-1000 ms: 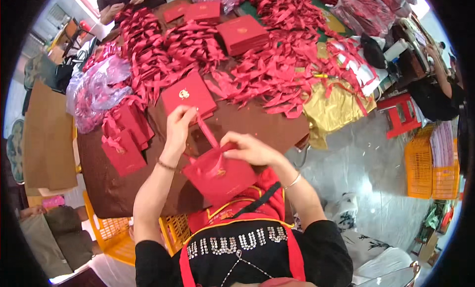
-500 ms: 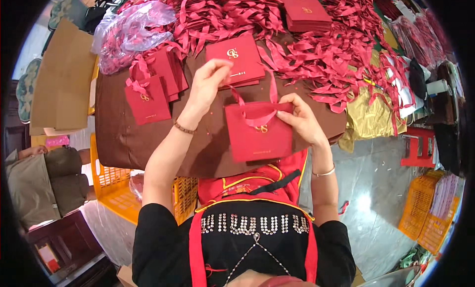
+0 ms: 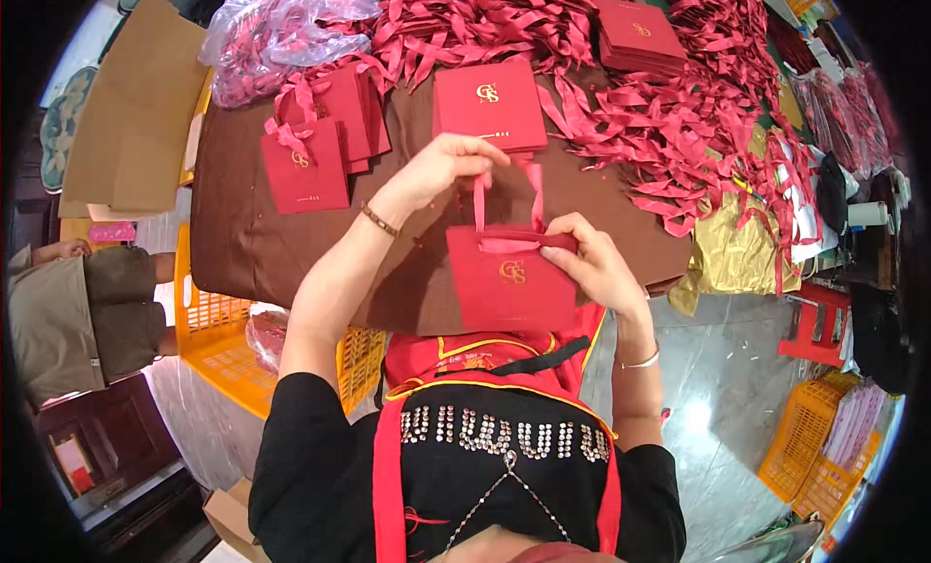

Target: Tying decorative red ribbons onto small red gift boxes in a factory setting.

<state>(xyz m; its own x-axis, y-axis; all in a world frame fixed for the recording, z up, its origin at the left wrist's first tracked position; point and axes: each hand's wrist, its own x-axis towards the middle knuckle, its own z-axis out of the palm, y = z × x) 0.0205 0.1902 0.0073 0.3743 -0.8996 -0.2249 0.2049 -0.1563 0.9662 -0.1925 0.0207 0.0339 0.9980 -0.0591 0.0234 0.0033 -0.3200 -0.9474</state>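
I hold a small red paper gift bag (image 3: 509,282) with a gold emblem over the near edge of a brown-covered table (image 3: 242,243). My right hand (image 3: 592,264) pinches the bag's top right edge where a red ribbon crosses it. My left hand (image 3: 441,165) is raised above the bag and pulls up its red ribbon loop (image 3: 506,194). A flat red bag (image 3: 488,105) lies on the table just beyond my left hand.
Finished red bags with bows (image 3: 310,156) lie at the table's left. Loose red ribbons (image 3: 679,127) cover the back and right, with a stack of flat bags (image 3: 640,34). Yellow crates (image 3: 223,340) stand below left, a cardboard sheet (image 3: 131,117) further left, a seated person (image 3: 78,301) beside it.
The bag has come lower and nearer to my body. My left hand has lifted the ribbon loop higher, and my right hand has shifted to the bag's top right edge.
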